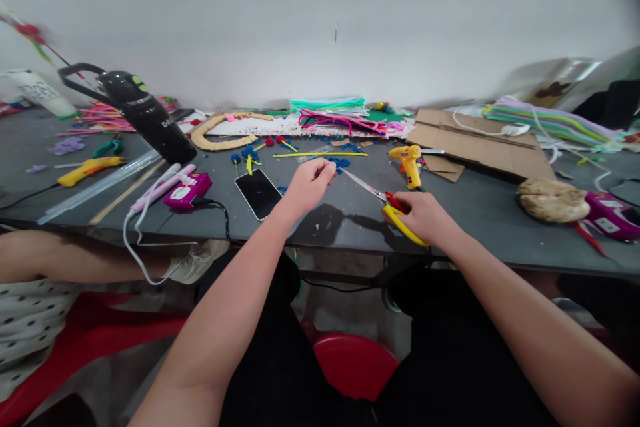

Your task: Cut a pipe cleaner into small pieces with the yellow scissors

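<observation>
My right hand [423,215] grips scissors [379,195] by their red and yellow handles. The blades point left, and their tips end close to the fingertips of my left hand [313,180]. That hand is closed in a pinch over the table; whatever it holds is too small to make out. Blue fuzzy scraps [342,163] show just beyond the fingertips. A yellow pipe cleaner [320,155] lies behind them. Left of my left hand is a phone [259,193] with a dark screen, and small blue and yellow pipe cleaner pieces [251,159] lie above it.
On the grey table, a yellow glue gun [411,165] stands by cardboard [475,139]. Bundled pipe cleaners [345,121] lie at the back. Leftward are a black bottle [150,117], a purple device [188,192] with cords and another glue gun [90,171]. Someone's leg [90,257] is at left.
</observation>
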Available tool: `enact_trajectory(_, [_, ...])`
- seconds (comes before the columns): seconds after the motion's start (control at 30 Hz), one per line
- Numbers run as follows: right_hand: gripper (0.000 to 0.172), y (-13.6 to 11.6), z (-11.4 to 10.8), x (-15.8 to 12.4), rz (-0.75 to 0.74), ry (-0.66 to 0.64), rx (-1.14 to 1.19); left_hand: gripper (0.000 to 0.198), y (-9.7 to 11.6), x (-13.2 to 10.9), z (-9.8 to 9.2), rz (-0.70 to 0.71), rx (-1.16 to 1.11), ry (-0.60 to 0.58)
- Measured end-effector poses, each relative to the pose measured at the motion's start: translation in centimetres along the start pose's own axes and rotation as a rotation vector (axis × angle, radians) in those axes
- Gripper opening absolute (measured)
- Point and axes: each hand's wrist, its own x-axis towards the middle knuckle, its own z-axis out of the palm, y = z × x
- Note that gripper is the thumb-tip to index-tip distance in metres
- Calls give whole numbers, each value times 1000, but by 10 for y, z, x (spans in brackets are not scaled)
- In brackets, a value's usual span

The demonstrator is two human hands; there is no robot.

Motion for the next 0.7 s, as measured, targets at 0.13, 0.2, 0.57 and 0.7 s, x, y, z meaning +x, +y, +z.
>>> enact_trajectory(0.13, [35,-3,-1,0,22,9,16,32,-1,0,0,4,-1,2])
enact_trajectory(0.2, [34,-4,-2,-1,48,7,49,31,-1,0,0,8,3,6])
enact_trajectory(0.57, [34,-2,-4,-2,47,-53,50,27,1,-1,-1,34,28,18])
enact_trajectory(0.7, [35,-1,-2,-1,34,-52,38,27,1,-1,-1,34,26,9])
